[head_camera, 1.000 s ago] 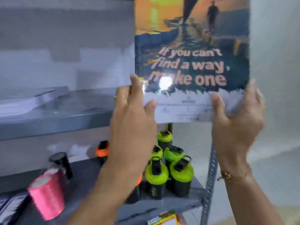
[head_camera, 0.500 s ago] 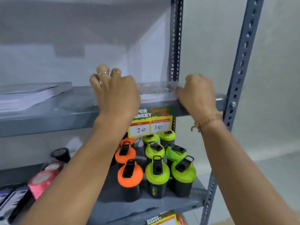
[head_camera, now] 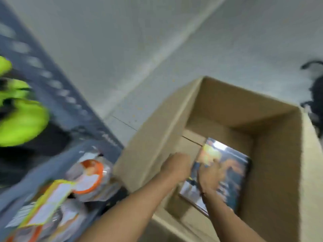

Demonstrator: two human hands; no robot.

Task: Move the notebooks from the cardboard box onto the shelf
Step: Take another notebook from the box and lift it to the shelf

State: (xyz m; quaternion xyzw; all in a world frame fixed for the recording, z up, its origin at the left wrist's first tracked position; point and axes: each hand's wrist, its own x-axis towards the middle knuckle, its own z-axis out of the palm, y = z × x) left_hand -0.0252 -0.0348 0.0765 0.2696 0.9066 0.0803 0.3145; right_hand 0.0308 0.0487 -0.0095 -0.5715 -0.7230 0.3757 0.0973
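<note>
An open cardboard box (head_camera: pixel 174 110) stands on the floor below me. Inside it, on the bottom, a glossy notebook (head_camera: pixel 234 173) with a dark blue and orange cover lies slightly tilted. My left hand (head_camera: pixel 176 165) is down in the box at the notebook's left edge, fingers curled around that edge. My right hand (head_camera: pixel 209 177) rests on the cover with fingers spread; motion blur hides whether it grips. The shelf board that holds the notebooks is out of view.
The grey perforated shelf upright (head_camera: pixel 57 88) runs along the left, close to the box. Green-lidded bottles (head_camera: pixel 22 123) and orange-lidded packaged goods (head_camera: pixel 90 175) sit on its lower levels. A dark object (head_camera: pixel 314 95) lies on the pale floor at the far right.
Both hands left the upper shelf, where they had laid a notebook, and dropped into the box. My view swung from the shelf down to the box.
</note>
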